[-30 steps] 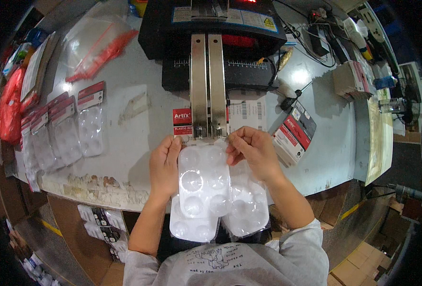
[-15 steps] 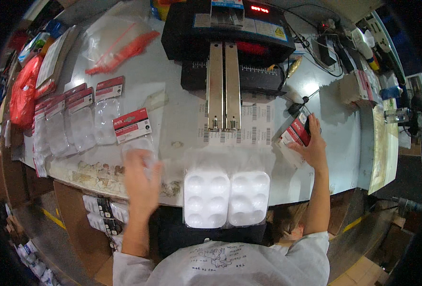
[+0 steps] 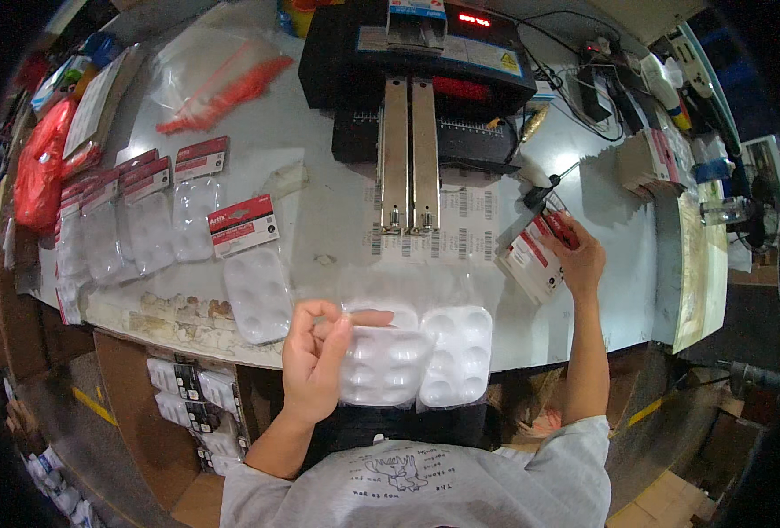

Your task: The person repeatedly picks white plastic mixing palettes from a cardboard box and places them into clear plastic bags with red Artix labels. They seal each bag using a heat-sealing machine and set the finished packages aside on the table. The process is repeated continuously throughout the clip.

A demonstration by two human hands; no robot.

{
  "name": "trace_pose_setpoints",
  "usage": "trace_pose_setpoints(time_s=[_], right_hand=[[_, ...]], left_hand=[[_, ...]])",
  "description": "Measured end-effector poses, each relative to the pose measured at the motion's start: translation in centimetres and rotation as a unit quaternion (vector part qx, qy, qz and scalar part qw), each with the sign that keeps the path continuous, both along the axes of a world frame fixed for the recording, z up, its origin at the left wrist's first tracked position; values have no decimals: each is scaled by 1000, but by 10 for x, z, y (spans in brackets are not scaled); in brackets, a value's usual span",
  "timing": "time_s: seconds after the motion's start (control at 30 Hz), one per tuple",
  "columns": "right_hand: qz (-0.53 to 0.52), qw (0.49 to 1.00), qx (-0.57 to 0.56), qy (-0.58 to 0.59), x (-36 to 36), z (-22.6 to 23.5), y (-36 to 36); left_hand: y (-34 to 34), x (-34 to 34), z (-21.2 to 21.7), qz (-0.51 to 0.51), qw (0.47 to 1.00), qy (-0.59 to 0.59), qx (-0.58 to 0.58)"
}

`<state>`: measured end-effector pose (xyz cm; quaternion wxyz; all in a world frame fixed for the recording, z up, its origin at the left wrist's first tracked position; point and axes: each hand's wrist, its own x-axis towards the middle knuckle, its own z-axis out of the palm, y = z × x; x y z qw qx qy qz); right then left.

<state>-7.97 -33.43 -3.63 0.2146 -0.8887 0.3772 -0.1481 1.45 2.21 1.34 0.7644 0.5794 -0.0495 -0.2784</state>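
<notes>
Two white palette trays in clear wrap lie side by side at the table's near edge, the left tray (image 3: 381,361) and the right tray (image 3: 457,355). My left hand (image 3: 318,356) pinches the left tray's top left corner between thumb and fingers. My right hand (image 3: 581,257) reaches out to the right, its fingers curled over a stack of red-and-white header cards (image 3: 533,261). A packed palette with a red header card (image 3: 251,275) lies left of my left hand.
A black machine (image 3: 416,62) with two metal rails (image 3: 408,158) stands at the back centre, barcode sheets (image 3: 462,220) below it. Several packed palettes (image 3: 135,231) lie in a row at left, beside red bags (image 3: 38,172). Boxes of packs (image 3: 187,396) sit under the table.
My left hand has come back from the left to the left tray and now pinches its corner. My right hand stays at the card stack. The view has shifted slightly.
</notes>
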Motion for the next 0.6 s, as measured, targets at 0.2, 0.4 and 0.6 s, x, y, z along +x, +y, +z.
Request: trace_pose_setpoints(time_s=[0.2,0.4,0.6], right_hand=[[13,979,195,-65,26,83,59],[285,899,331,-3,44,111,145],[338,887,308,63,55,114,148]], left_hand=[[-8,4,15,-101,989,104,13],[-11,-3,18,-108,991,7,77],[-9,-2,16,-107,976,-72,176]])
